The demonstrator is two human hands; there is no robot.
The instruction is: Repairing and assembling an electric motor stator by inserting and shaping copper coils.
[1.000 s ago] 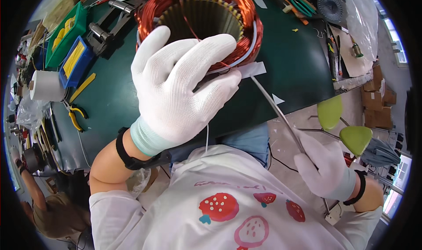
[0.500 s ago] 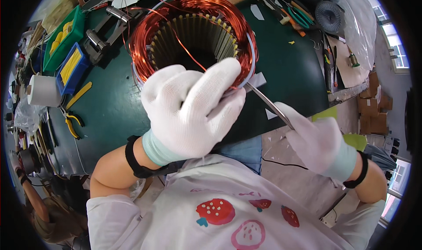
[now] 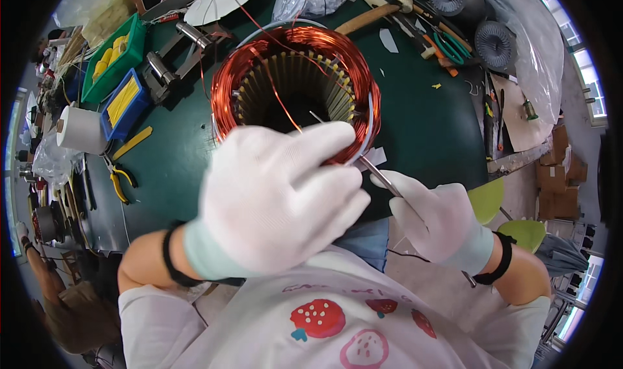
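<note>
Stator, i.e. the drum-shaped one with a dark slotted core (image 3: 300, 77) and a thick ring of glossy red-copper enamelled winding (image 3: 361, 71), sits bore-up on the smooth dark green bench top (image 3: 428, 129), straight ahead of the wearer.

Right hand (image 3: 441, 220), white knit glove, is closed round a slim polished steel rod tool (image 3: 381, 176) angled at the near-right rim. A steel tip shows over the bore past the left index; in line, so probably the same tool, middle hidden.

Left hand (image 3: 279, 200), same glove, is over the near rim, index lying across the winding. Palm side hidden, can't tell if it's clamped on anything.

Handling, my read: core heavy and rigid, won't skid easily. Winding springy as a bundle, but enamel looks slick and scratchable, so keep steel edges off it. Loose thin red wire (image 3: 276, 91) bends and kinks readily. Pale blue-grey sleeving (image 3: 371, 109) round the coil looks soft.

Best hold: brace outside the ring with a flat palm, lift by the core only, never by leads.
</note>
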